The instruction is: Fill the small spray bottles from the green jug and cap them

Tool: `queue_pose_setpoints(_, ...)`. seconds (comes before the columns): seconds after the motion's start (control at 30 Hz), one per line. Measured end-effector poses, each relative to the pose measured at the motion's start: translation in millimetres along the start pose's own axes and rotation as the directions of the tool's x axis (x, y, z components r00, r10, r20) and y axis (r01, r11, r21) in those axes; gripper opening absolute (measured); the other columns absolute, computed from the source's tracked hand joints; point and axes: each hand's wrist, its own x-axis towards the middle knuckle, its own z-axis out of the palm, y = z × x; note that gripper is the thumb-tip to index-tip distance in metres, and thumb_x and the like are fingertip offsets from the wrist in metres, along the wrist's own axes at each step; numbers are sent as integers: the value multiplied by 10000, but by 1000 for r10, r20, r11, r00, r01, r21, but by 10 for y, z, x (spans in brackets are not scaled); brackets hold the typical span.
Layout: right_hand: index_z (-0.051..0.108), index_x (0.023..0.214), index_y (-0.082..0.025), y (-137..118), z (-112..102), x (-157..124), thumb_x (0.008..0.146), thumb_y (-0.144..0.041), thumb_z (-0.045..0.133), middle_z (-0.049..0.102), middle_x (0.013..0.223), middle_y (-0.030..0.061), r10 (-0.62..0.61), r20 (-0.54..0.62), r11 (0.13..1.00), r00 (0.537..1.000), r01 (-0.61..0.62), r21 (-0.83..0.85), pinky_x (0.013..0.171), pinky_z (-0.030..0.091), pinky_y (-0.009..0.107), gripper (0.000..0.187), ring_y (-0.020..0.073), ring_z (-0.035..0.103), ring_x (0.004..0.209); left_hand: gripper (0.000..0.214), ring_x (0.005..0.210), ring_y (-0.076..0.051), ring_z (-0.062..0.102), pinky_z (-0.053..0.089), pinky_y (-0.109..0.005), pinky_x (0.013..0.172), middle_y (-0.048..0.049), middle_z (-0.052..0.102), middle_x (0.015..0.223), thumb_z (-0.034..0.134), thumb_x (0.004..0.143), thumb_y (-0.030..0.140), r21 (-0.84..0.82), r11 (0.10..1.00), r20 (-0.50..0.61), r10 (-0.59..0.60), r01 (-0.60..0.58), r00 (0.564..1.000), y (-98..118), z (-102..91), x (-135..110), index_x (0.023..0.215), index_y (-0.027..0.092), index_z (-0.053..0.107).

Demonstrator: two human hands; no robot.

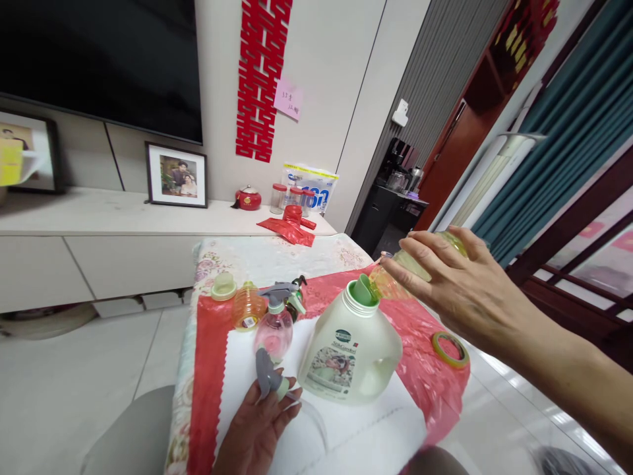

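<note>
My left hand (257,425) grips a grey and pale-green trigger spray head (268,375), its thin tube trailing toward the right. My right hand (442,274) is wrapped around a clear yellowish bottle (390,285), tipped on its side with its mouth end at the green spout (364,290) of a large pale-green detergent jug (341,359). The jug stands upright on a white sheet. Left of it is a pink spray bottle (273,335) with a grey trigger. Behind that stand an orange ribbed bottle (248,305) and a dark-topped bottle (295,303), partly hidden.
A pale-green cap (223,286) lies at the table's left. A roll of yellow tape (450,349) rests on red plastic film (430,396) at the right. On the white cabinet (222,216) are red-lidded jars (277,198), a red pot (248,198) and a framed photo (177,175).
</note>
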Motion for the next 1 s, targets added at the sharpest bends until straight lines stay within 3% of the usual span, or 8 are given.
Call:
queue_pose_setpoints(0.13,536,1324,-191,-32,-63,25,980,-114,380,542,1327,157,-33,-68,999,997,31,-36,1052,358,621,387,330,439,1291,524,923,-263,754,624,-367,834,-81,781,1014,943,589,315,-8,1000,4,-3,3,1000,1,-8,-10,1045,217,706)
queue_pose_setpoints(0.23,519,1351,-204,-41,-41,11,951,-88,404,532,1344,155,-9,-16,1000,1000,9,-10,1038,366,622,432,335,444,1286,516,916,-261,755,625,-366,833,-77,783,1009,954,575,305,-23,1000,6,-4,4,1000,11,-5,-27,1022,221,710)
queue_pose_setpoints(0.4,414,1459,-253,5,120,-203,855,-105,505,530,1354,127,209,121,944,970,-232,235,925,477,543,629,329,510,1204,507,914,-271,754,633,-385,847,-83,783,998,966,553,283,-42,999,-7,3,-3,1000,63,32,-68,983,206,710)
queue_pose_setpoints(0.5,334,1513,-289,-40,132,-478,882,-305,579,522,1391,98,327,164,765,931,-363,532,917,531,494,676,309,547,1199,503,879,-255,756,645,-381,821,-76,778,986,968,548,261,-37,998,-25,48,-49,999,146,91,-119,969,194,702)
queue_pose_setpoints(0.6,341,1514,-362,-303,77,-800,877,-504,613,544,1409,53,373,265,552,889,-442,707,874,581,451,707,305,607,1164,472,854,-230,755,650,-362,804,-65,768,976,948,594,268,-28,993,-16,115,-115,993,288,197,-195,982,186,692)
queue_pose_setpoints(0.73,320,1533,-380,-985,87,-1113,827,-492,664,526,1448,48,221,383,416,897,-442,795,931,573,470,794,334,583,1227,416,802,-183,747,651,-309,757,-43,755,964,917,654,284,-33,973,31,230,-229,973,505,392,-300,982,195,677)
queue_pose_setpoints(0.87,404,1515,-315,-1649,183,-1149,741,-392,730,477,1488,78,77,625,132,777,-629,766,1065,482,480,843,334,501,1323,367,892,-164,734,641,-289,807,-25,745,982,854,746,240,-78,942,109,334,-327,936,634,557,-373,1051,226,651)
queue_pose_setpoints(1.0,419,1512,-286,-1915,217,-1043,710,-354,733,489,1471,90,46,709,-193,703,-690,697,1079,458,446,864,301,508,1311,282,943,-160,723,631,-294,850,-15,738,999,788,818,220,-85,925,188,380,-370,906,670,608,-411,1057,237,639)
